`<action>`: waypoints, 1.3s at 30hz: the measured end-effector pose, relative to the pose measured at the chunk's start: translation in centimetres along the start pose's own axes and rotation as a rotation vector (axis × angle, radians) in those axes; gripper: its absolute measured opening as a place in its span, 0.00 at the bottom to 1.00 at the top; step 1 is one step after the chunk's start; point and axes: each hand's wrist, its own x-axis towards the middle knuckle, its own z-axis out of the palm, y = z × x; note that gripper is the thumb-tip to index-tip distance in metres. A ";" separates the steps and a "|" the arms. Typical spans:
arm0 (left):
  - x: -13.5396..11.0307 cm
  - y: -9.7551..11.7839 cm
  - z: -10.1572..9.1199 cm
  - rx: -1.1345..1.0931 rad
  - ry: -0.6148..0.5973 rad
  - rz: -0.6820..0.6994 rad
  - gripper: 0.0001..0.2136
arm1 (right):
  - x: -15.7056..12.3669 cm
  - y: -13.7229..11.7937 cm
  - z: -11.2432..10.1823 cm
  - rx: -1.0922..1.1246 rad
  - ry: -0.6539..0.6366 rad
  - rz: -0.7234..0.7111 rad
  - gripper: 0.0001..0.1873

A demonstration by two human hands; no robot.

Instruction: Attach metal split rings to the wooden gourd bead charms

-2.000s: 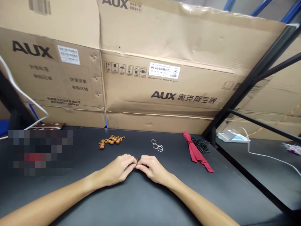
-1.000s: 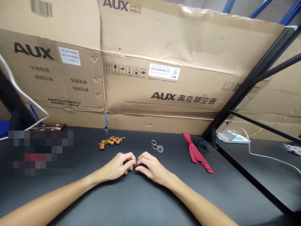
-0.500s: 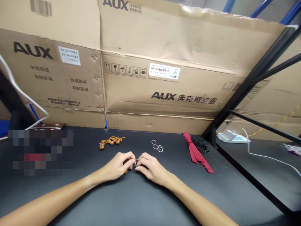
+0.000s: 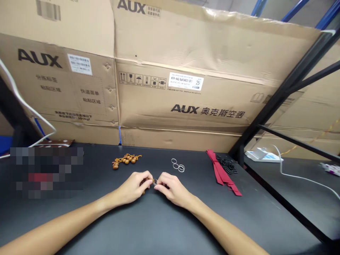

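Note:
Low over the black table, my left hand (image 4: 136,187) is closed in a pinch on the orange cord of a wooden bead pendant (image 4: 143,193), most of which the fingers cover. Facing it, my right hand (image 4: 172,189) pinches a thin metal ring (image 4: 155,182). Cord and ring meet in the small gap between the fingertips; whether the cord passes through the ring is too small to tell. Beyond my left hand lies a cluster of brown wooden bead pendants (image 4: 127,159) with orange cords. Several loose metal rings (image 4: 181,168) rest beyond my right hand.
Dark red fabric strips (image 4: 223,173) lie at the right, beside a pile of small black pieces (image 4: 227,165). Cardboard boxes (image 4: 180,120) wall off the back. A black metal frame (image 4: 265,117) slants up at the right, with a white device (image 4: 265,156) behind it.
My right hand's fingers have shifted slightly on the ring, and more of the ring shows between the hands. The left hand keeps its pinch nearly unmoved.

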 end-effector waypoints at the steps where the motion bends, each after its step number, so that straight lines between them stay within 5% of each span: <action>1: 0.1 0.0 0.0 0.003 0.015 -0.006 0.11 | 0.0 0.1 0.0 -0.020 0.000 0.001 0.10; 9: 0.4 -0.9 0.0 0.116 0.147 0.012 0.08 | 0.5 1.6 0.5 -0.221 0.057 0.049 0.10; 13: 0.5 -2.1 -0.6 0.255 0.141 0.127 0.13 | 0.8 2.9 0.4 -0.285 0.101 0.102 0.09; 18: 1.3 -3.7 -1.1 0.406 0.169 0.149 0.05 | 1.1 4.2 -0.2 -0.297 0.139 0.146 0.09; 24: 1.0 -3.9 -1.1 0.471 0.221 0.152 0.07 | 0.9 3.9 -0.4 -0.360 0.224 0.128 0.11; 29: -1.0 -2.8 -0.3 0.503 0.190 0.173 0.12 | -0.6 2.0 -0.2 -0.300 0.122 0.084 0.10; 33: -1.6 -1.5 -0.4 0.525 0.053 0.210 0.13 | -0.9 1.4 -0.4 -0.282 0.058 0.066 0.14; 39: -0.8 -2.6 -0.6 0.589 0.119 0.120 0.23 | -0.2 1.5 -0.7 -0.288 -0.028 0.131 0.23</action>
